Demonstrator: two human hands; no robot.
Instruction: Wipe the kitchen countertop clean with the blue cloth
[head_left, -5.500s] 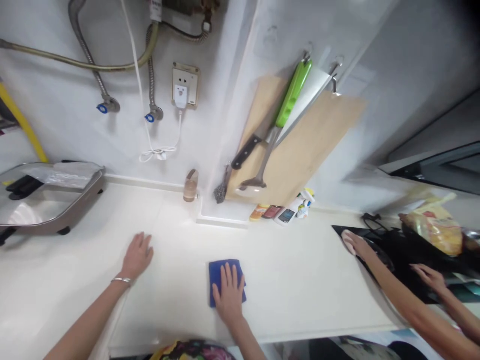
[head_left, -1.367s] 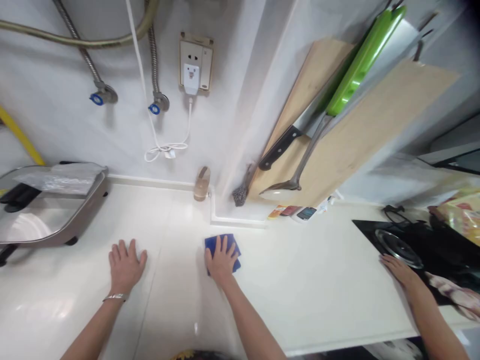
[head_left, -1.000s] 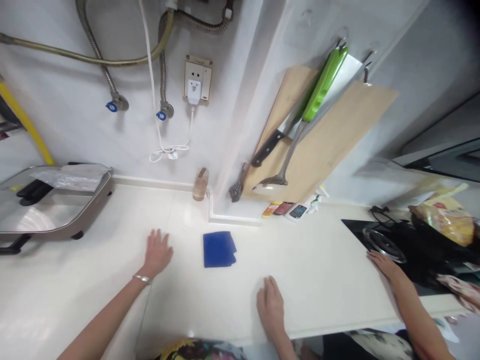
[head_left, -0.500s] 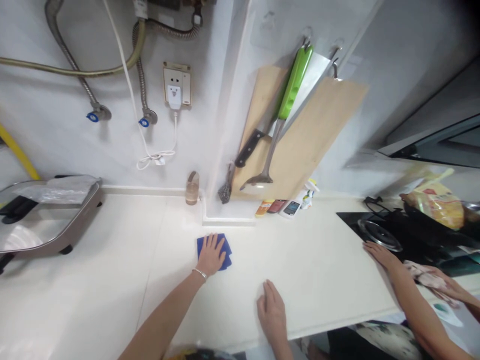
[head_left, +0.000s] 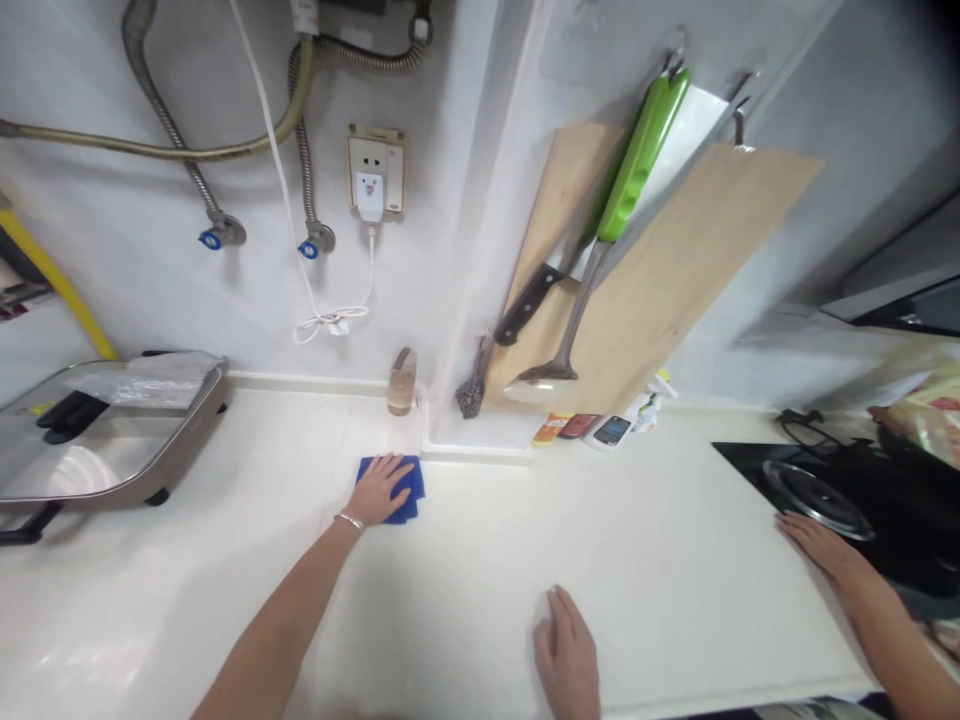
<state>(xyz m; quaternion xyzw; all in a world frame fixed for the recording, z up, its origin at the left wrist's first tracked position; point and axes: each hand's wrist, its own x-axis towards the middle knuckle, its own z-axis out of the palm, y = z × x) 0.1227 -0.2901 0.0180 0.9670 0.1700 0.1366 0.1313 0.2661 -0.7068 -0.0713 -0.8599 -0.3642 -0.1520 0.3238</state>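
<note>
My left hand (head_left: 381, 490) lies flat on a folded blue cloth (head_left: 409, 493), fingers spread, pressing it against the white countertop (head_left: 480, 560). A bracelet is on that wrist. Part of the cloth is hidden beneath the palm. Farther right and closer to the front edge, my right hand (head_left: 568, 650) rests on the counter with nothing in it. Its fingers are stretched forward and the thumb stands a little apart. Behind the cloth, by the wall, is a small clear container (head_left: 402, 382).
An electric pan (head_left: 180, 440) with a glass lid stands left. A cutting board (head_left: 637, 310), a knife (head_left: 529, 303) and a green-handled ladle (head_left: 637, 160) hang on the wall, above several bottles (head_left: 609, 432). Another person's hand (head_left: 817, 545) rests beside the black cooktop (head_left: 892, 500).
My left hand has slid the blue cloth leftward over the counter. My right hand stays in about the same place. The view has shifted, and the other person's patterned cloth has left it.
</note>
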